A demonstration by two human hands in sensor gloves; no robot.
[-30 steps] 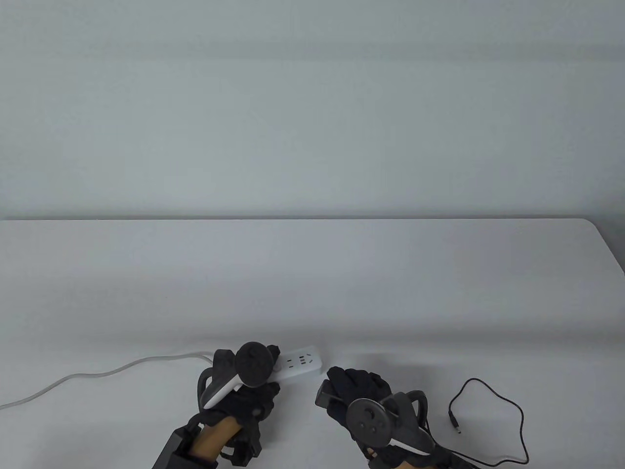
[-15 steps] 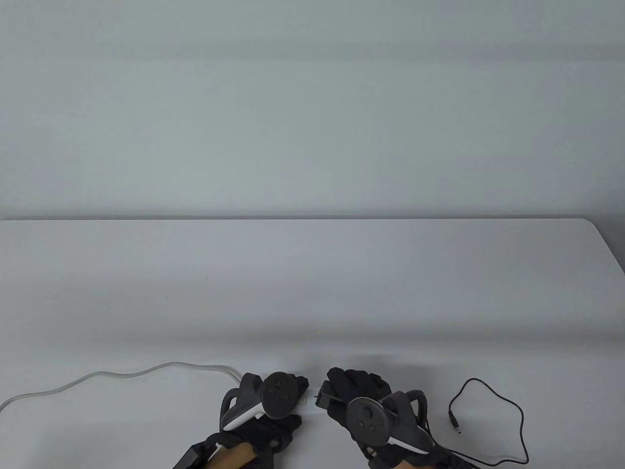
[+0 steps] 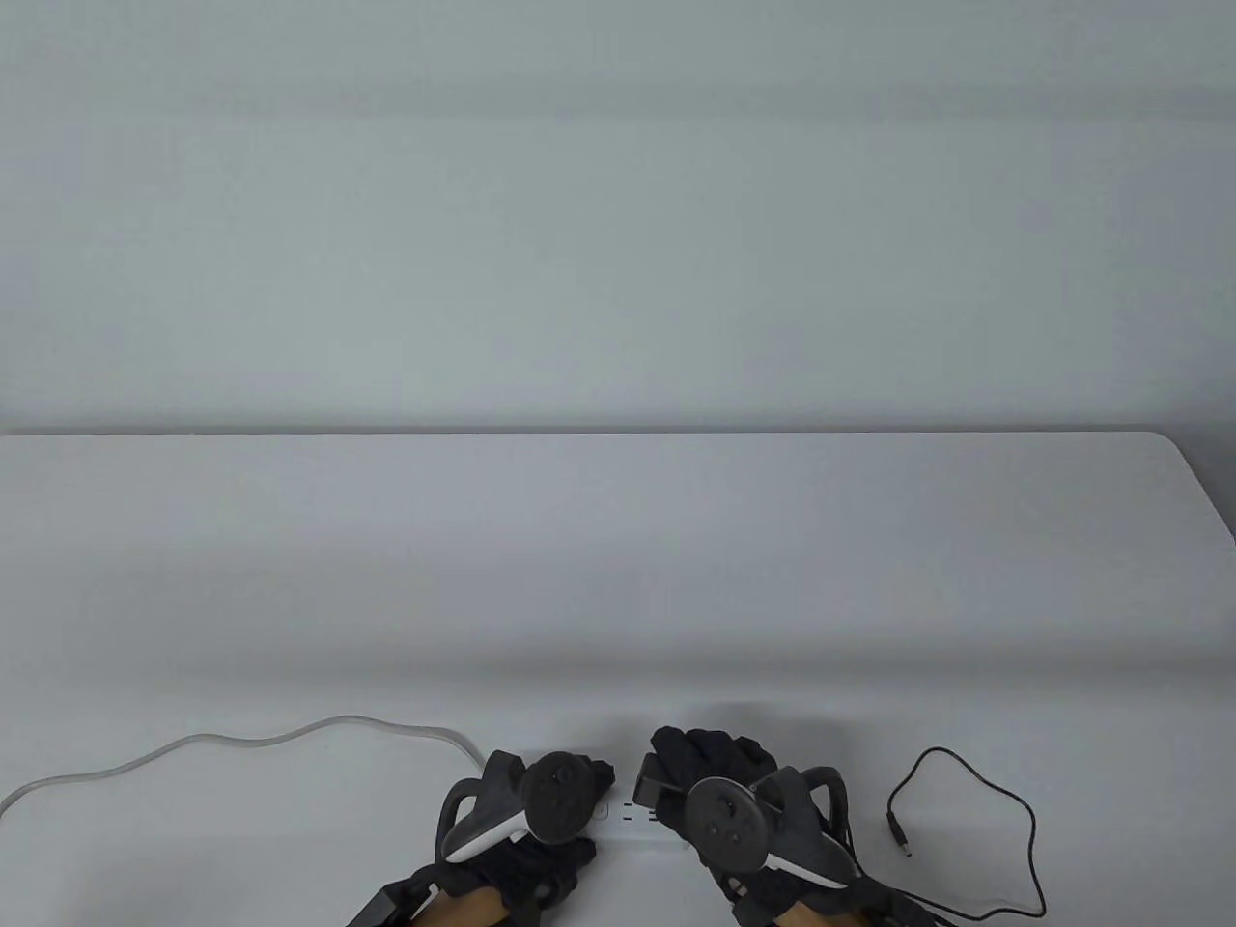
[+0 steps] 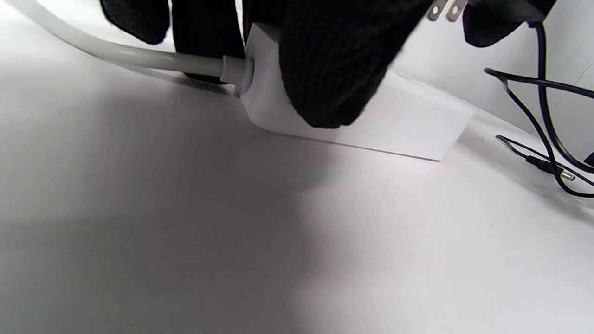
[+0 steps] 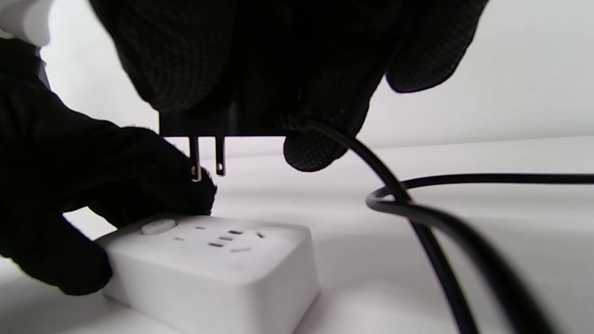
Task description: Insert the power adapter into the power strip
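The white power strip [image 3: 632, 817] lies flat on the table between my hands. My left hand [image 3: 579, 777] grips its cable end; the left wrist view shows the fingers [image 4: 334, 60] wrapped over the strip [image 4: 408, 125]. My right hand [image 3: 719, 758] holds the black power adapter [image 3: 649, 778] just above the strip's free end. In the right wrist view the adapter [image 5: 218, 125] has its two prongs [image 5: 206, 160] pointing down, a short way above the strip's sockets [image 5: 227, 239] and not touching them. My left hand [image 5: 69, 195] shows there too.
The strip's white cable [image 3: 241, 742] runs off to the left edge. The adapter's thin black cable [image 3: 1014, 806] loops on the table at the right and ends in a barrel plug [image 3: 904, 848]. The table's rounded right corner [image 3: 1197, 473] is at the far right.
My left hand has pulled the power strip nearer and to the right, bringing it under the adapter. My right hand has stayed nearly in place with the adapter.
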